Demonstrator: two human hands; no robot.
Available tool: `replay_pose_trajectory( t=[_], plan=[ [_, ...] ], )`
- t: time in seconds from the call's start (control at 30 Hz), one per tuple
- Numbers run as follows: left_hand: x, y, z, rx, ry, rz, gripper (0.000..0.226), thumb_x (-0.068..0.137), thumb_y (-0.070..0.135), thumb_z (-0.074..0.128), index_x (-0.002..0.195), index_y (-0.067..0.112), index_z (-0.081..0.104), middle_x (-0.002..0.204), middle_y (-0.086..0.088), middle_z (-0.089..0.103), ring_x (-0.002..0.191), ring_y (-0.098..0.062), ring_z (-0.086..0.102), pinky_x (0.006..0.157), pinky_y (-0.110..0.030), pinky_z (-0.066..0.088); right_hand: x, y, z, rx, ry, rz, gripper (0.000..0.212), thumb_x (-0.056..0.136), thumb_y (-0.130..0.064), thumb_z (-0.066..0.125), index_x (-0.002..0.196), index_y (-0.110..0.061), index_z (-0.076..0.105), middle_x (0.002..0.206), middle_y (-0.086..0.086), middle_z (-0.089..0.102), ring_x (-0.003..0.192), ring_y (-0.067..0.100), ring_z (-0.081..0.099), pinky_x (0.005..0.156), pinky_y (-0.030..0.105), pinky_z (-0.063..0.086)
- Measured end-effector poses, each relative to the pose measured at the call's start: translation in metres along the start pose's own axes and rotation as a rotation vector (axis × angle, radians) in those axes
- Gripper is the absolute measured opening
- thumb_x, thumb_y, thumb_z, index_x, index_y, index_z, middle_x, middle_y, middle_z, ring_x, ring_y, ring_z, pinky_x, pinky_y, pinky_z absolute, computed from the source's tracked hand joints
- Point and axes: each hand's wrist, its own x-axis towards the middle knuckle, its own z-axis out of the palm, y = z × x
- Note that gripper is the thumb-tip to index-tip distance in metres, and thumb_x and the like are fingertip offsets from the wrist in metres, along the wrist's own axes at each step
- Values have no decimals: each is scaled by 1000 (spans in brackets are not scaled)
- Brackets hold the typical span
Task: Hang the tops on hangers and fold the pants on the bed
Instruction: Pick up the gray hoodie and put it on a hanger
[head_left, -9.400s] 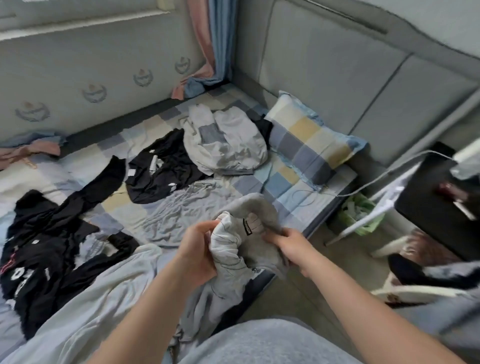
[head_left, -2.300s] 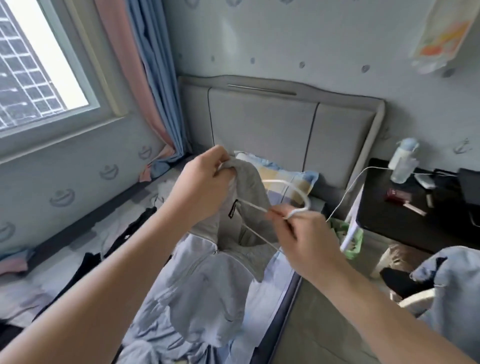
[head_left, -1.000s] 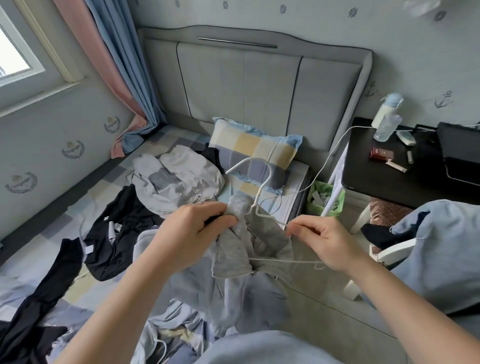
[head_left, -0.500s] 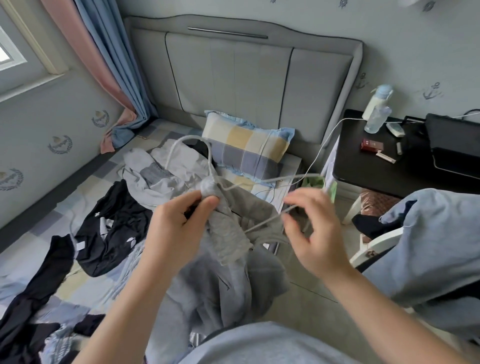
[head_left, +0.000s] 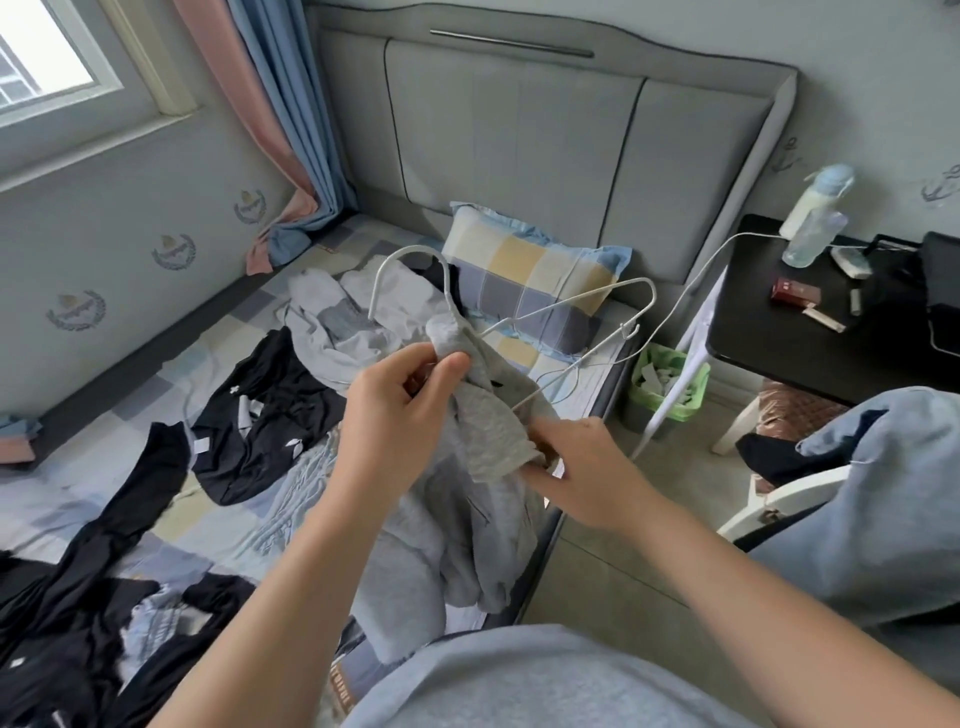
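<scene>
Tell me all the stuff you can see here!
grey top: one, grey, held over the bed edge
hanger: one, white wire, partly inside the top
black clothes: several, black, spread on the bed
pillow: one, blue-yellow checks, at the bed's head
pale jacket: one, light grey, beside the pillow
curtains: two, pink and blue, far corner
side table: one, black, right of the bed
red box: one, red, on the side table
bin: one, green, between bed and side table
left hand: one, pinches the top's neck
right hand: one, holds a fold of the top
</scene>
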Motion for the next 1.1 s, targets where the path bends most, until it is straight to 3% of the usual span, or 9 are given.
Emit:
replay_pose_trajectory(
  t=[0.07,0.13,0.3,0.43,0.6,0.73,0.87,1.0,1.1],
  plan=[
    [1,-1,-1,6,-11,-3,41,97,32,63,72,1,56,57,-12,38,51,-12,30,51,-30,27,2,9,-3,-66,-117,79,31,88,-59,55,85,-28,54,77,-11,62,72,13,57,74,36,46],
    [2,-3,-5,38,-34,13,42,97,31,64,68,3,52,55,-4,36,49,-9,29,49,-26,26,4,19,-2,-192,-240,106,43,78,-72,47,73,-29,52,73,-11,59,71,5,54,68,33,41],
    [4,-11,-18,105,-139,-7,48,93,42,65,75,-2,59,53,-3,35,44,-9,26,42,-22,23,-3,50,-4,-324,-260,148,32,68,-73,46,66,-41,48,78,-24,47,103,-3,41,107,37,11],
    [2,-24,-30,186,-204,-96,43,90,48,65,80,6,69,48,8,33,39,-7,24,37,-19,20,-7,69,-21,-429,-258,217,50,70,-73,35,89,-35,60,95,-18,55,118,9,42,113,41,7],
    [2,-35,-43,311,-270,-125,34,90,50,64,78,20,73,45,8,35,37,-8,25,37,-15,21,-16,76,-44,-467,-73,130,18,89,-27,56,102,-33,66,103,-15,60,124,10,44,119,47,-4],
    [3,-40,-36,400,-333,-151,35,95,43,63,78,14,73,43,7,36,37,-9,29,38,-16,23,-11,51,-66,-420,-60,124,29,85,-6,52,101,-26,65,109,-15,61,126,13,43,121,44,3],
    [-4,-29,-7,487,-372,-79,38,96,40,62,62,24,67,45,3,47,43,-9,42,45,-26,32,1,-5,-82,-210,108,-53,35,82,3,49,106,-14,69,122,-2,67,129,26,49,115,46,26],
    [-4,-20,9,294,-208,-7,40,93,40,64,63,13,63,49,-4,49,43,-9,36,45,-24,30,10,-55,-81,-47,-47,-95,39,85,5,45,109,-20,63,151,1,49,149,25,28,121,50,19],
    [-2,-18,4,176,-159,24,44,93,38,63,61,9,55,47,0,42,41,-7,32,43,-16,24,11,-63,-79,-34,-130,-95,25,90,-4,48,103,-23,59,119,-5,62,126,23,45,106,52,36]
  ],
)
